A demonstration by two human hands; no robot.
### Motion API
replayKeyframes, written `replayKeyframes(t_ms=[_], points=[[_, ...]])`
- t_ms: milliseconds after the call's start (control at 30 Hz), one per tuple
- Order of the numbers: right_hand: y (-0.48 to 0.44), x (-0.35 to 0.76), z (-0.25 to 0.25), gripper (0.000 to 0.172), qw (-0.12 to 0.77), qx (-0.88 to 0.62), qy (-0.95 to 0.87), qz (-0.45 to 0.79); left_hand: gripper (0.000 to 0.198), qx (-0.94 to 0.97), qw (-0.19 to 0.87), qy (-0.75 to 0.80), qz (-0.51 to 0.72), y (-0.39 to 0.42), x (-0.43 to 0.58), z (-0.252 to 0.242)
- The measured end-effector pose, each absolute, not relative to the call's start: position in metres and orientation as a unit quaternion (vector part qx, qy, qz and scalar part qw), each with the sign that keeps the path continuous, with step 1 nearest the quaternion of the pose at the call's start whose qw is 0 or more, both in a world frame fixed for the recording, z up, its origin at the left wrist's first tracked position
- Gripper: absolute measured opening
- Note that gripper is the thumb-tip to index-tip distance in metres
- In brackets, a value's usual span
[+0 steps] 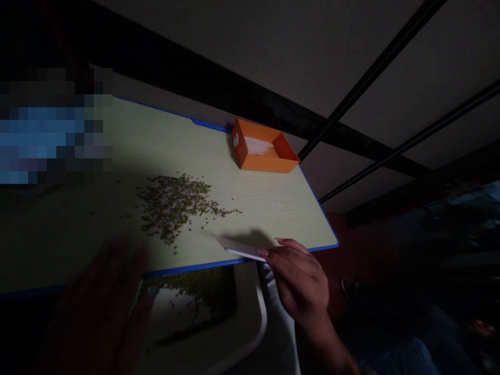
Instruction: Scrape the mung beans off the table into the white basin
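My right hand [300,278] pinches a thin, flat white card-like piece [242,251] between thumb and fingers. It is held at the near edge of the pale board [269,221]. To its left lies a loose spread of small green beans [175,200], probably mung beans, with a few strays around it. In deep shadow, my left hand [97,302] has its fingers stretched out over the near edge, left of the beans, and holds nothing visible. Below that edge, between my hands, stands a white tub [260,312] with more green beans [203,286] inside.
An orange box [265,161] with fine whitish grains in it stands at the board's far right corner. A faint whitish scatter [273,200] lies before it. A panelled wall [281,57] runs behind. Part of another person [414,354] shows at lower right.
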State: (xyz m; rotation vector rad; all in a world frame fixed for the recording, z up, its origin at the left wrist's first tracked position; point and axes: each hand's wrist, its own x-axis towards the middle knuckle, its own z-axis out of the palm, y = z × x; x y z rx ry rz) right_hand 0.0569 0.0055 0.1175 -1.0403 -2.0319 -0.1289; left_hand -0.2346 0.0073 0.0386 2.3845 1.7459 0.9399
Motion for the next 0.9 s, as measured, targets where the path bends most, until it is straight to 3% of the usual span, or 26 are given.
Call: replayKeyframes(t_ms=[133, 367, 900], points=[[0.014, 0.062, 0.118, 0.04, 0.43, -0.425, -0.797, -0.007, 0.065, 0.775, 0.011, 0.554, 0.304, 0.008, -0.234, 0.041], [0.054, 0.07, 0.125, 0.018, 0.48, -0.523, -0.69, 0.141, 0.064, 0.783, -0.006, 0.541, 0.307, 0.01, -0.233, 0.042], [0.056, 0.047, 0.123, 0.015, 0.487, -0.523, -0.639, 0.285, 0.062, 0.794, -0.014, 0.538, 0.282, 0.009, -0.233, 0.044]])
